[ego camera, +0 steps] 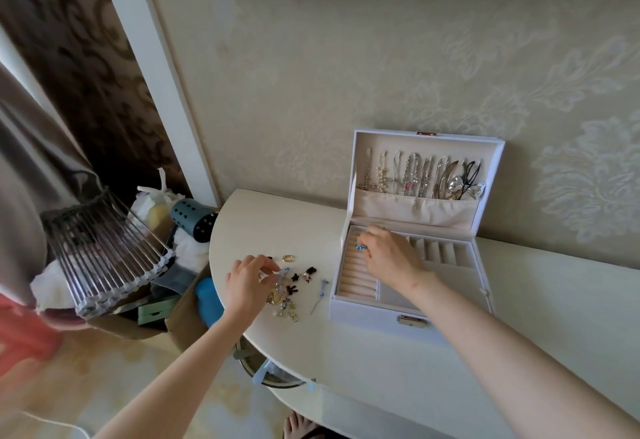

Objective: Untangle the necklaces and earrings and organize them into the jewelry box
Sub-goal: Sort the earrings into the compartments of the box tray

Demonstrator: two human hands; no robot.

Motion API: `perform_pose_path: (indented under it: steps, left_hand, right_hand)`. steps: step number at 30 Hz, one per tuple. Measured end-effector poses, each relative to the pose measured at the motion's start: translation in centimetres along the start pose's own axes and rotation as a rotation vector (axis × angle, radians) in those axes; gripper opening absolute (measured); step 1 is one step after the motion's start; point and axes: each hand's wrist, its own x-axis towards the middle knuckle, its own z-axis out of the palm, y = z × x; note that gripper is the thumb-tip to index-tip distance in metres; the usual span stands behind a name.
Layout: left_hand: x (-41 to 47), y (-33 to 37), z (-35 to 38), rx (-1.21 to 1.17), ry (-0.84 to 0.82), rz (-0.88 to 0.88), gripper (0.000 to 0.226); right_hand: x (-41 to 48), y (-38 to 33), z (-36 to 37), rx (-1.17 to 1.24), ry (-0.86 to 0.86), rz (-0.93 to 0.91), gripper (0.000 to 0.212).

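R grip [391,258] pinches blue earring [362,247] over jewelry box [415,320] ring rolls. L grip [246,282] pinches pale-blue piece [284,273] at earring pile [287,296].

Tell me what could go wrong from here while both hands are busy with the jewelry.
1. The right hand pinches a small blue piece over the jewelry box ring rolls; a loose grip could drop it between them.
2. The left hand reaches into the earring pile near the curved edge of the table; a nudge could sweep pieces off onto the floor.
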Motion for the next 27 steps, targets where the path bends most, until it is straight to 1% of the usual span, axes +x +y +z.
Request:
perform_pose_path:
  steps: [2, 4, 7, 9, 12, 14, 16, 20, 23, 27]
  left_hand:
    - [-0.3, -0.1, -0.2, -0.017, 0.032, -0.016, 0.006]
    - [-0.7, -0.3, -0.4, -0.054, 0.063, -0.05, 0.009]
    - [-1.2, -0.7, -0.5, -0.085, 0.011, -0.104, 0.01]
    - [-1.3, -0.6, -0.2, -0.103, -0.029, -0.081, 0.01]
    - [-1.2, 0.4, -0.1, -0.091, 0.017, -0.02, 0.013]
    - [-0.6, 0.9, 0.0, 0.009, 0.041, 0.046, 0.016]
    - [0.0, 1.4, 0.0, 0.161, -0.023, 0.103, 0.017]
    - [1.3, 2.9, -0.1, 0.361, -0.195, 0.097, 0.015]
    - [1.8, 3.4, 0.0, 0.411, -0.264, 0.085, 0.014]
    - [2.1, 3.5, -0.2, 0.451, -0.291, 0.12, 0.015]
  right_hand:
    - [-0.1, 0.0, -0.3, 0.128, 0.042, 0.033, 0.023]
    - [-0.3, 0.0, -0.6, 0.27, 0.132, 0.064, 0.025]
    - [-0.3, -0.2, -0.9, 0.409, 0.269, 0.106, 0.021]
    - [-0.3, -0.3, -0.8, 0.437, 0.311, 0.139, 0.018]
    - [-0.4, -0.6, -0.8, 0.438, 0.337, 0.148, 0.012]
    - [-0.3, -0.7, -0.8, 0.453, 0.347, 0.141, 0.011]
    - [-0.3, -0.9, -0.9, 0.473, 0.349, 0.129, 0.011]
    - [-0.2, -1.2, -1.2, 0.518, 0.343, 0.132, 0.012]
    - [-0.2, -1.1, -1.6, 0.612, 0.328, 0.207, 0.011]
    - [-0.2, -0.5, -2.3, 0.667, 0.294, 0.326, 0.005]
